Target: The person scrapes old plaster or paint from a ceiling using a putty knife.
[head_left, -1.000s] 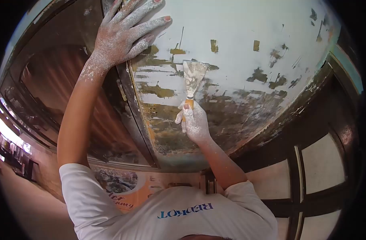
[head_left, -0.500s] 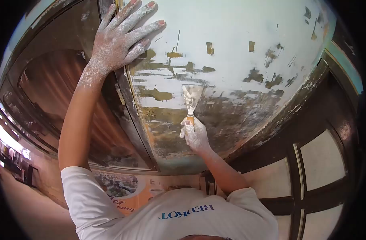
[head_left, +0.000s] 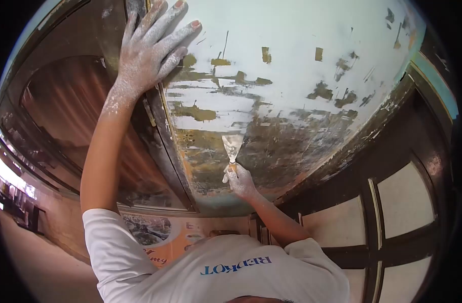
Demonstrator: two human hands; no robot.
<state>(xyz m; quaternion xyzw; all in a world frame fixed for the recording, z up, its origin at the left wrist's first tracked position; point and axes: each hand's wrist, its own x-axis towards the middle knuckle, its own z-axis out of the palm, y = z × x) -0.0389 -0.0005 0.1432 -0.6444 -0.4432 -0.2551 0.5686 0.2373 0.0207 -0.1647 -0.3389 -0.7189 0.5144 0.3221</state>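
Observation:
My right hand (head_left: 239,182), dusted white, grips the orange handle of a putty knife (head_left: 232,145). Its blade lies flat against a panel (head_left: 291,50) that is white above and scraped down to dark brown and yellow patches lower down. The blade sits in the dark scraped zone near the panel's lower left. My left hand (head_left: 150,45), also covered in white dust, presses flat with fingers spread on the panel's upper left edge, across the dark frame strip (head_left: 155,126). It holds nothing.
A dark wooden frame with pale panes (head_left: 407,192) stands to the right of the panel. A brown recessed surface (head_left: 64,111) lies to the left. A printed poster (head_left: 155,232) shows below the panel, above my white shirt (head_left: 226,272).
My right hand has drawn the putty knife down the panel, from the edge of the white area into the dark scraped area. My left hand has stayed pressed in place.

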